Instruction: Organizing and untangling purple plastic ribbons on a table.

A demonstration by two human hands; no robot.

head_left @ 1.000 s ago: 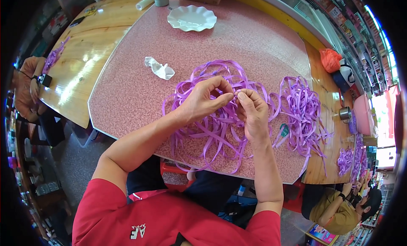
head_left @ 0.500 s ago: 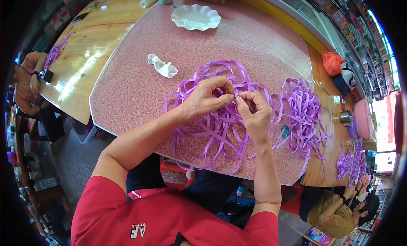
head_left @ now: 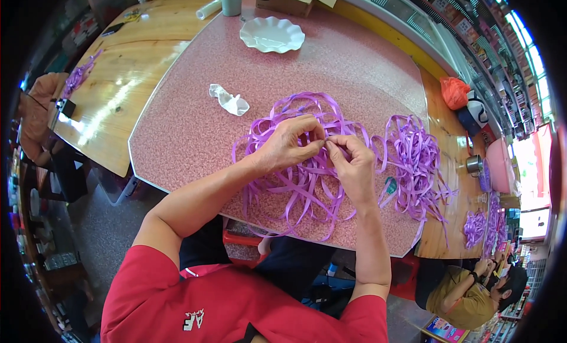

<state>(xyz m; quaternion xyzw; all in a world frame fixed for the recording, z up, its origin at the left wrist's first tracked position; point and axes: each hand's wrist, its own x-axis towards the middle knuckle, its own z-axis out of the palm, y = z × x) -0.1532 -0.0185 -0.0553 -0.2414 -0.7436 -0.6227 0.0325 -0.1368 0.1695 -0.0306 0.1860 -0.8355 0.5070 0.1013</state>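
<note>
A loose heap of shiny purple ribbon (head_left: 304, 192) spreads in loops over the pink speckled table in front of me. Above its middle, my left hand (head_left: 290, 145) pinches ribbon between thumb and forefinger. My right hand (head_left: 356, 168) is closed the same way, its fingertips almost meeting those of the left. The bit of ribbon between the fingertips is small and mostly hidden. To the right lies a second, denser bundle of purple ribbon (head_left: 413, 160), with a small green piece (head_left: 391, 185) at its left side.
A white scalloped dish (head_left: 271, 34) stands at the far side, before an open cardboard box (head_left: 286, 1) and a grey-green cylinder (head_left: 231, 1). Crumpled white tissue (head_left: 229, 99) lies left of the heap. Co-workers sit at wooden tables left and right. A red plastic bag (head_left: 455, 92) is at far right.
The view has shifted slightly, so the table things appear a little lower. My hands stay together over the heap, still pinching, with only a slight change in the fingers.
</note>
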